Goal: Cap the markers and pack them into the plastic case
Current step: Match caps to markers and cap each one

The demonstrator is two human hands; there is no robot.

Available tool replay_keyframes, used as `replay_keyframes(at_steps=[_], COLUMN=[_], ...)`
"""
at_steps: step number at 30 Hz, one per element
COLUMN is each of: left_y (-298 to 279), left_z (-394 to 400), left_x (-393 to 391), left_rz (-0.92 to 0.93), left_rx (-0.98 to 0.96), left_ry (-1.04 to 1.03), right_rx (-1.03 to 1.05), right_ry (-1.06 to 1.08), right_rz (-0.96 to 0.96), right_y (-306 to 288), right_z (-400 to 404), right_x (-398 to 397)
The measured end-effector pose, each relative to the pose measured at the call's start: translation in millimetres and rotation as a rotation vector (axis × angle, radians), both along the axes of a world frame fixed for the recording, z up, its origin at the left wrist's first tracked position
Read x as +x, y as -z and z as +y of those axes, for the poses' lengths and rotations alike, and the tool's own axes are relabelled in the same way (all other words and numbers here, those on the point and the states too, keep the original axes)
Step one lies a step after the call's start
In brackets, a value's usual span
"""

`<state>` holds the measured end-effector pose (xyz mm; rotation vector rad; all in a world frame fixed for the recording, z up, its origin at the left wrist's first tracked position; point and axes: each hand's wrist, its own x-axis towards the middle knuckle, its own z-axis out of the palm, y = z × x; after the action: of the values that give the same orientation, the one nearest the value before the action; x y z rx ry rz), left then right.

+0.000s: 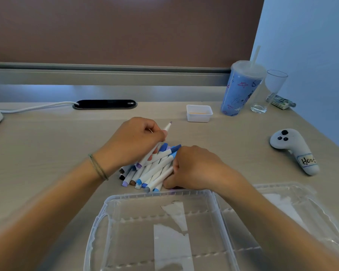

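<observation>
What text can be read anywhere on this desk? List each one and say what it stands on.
"Hoo", cut off by the curve: handwritten label on the grey controller.
Doodles and scribbles on the blue tumbler: too blurred to read.
Print on the wrapper behind the glass: too small to read.

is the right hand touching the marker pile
Touching. The head view shows the right hand with its fingers curled against the near-right edge of the marker pile, no gap between them.
</observation>
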<state>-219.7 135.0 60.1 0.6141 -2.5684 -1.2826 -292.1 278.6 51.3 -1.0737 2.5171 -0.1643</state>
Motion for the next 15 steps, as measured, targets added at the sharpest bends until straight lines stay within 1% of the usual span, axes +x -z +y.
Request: replay_keyframes(at_steps=[6, 8, 11, 12, 15], left_y=[2, 2, 1, 0, 1], left_z=[2, 2, 2, 3, 4], left_x=[-1, -1, -2, -2, -2], left_rz=[-0.034, -0.035, -0.028, -0.024, -0.021], left_rx=[-0.029, -0.03, -0.026, -0.027, -0.021], left_ry=[0.048, 0.059, 0.069, 0.075, 0.093], right_rx=[0.021, -0.019, -0.227, -0.314, -0.543], right_ry=[0.031, 0.071, 0.174, 0.2, 0.236], right_rz=[0.042, -0.013, -0.284, -0.342, -0.424], right_y=[-4, -10, -21, -25, -32], right_z=[2, 9, 22, 27, 36], right_x=[-8, -19, -41, -46, -60])
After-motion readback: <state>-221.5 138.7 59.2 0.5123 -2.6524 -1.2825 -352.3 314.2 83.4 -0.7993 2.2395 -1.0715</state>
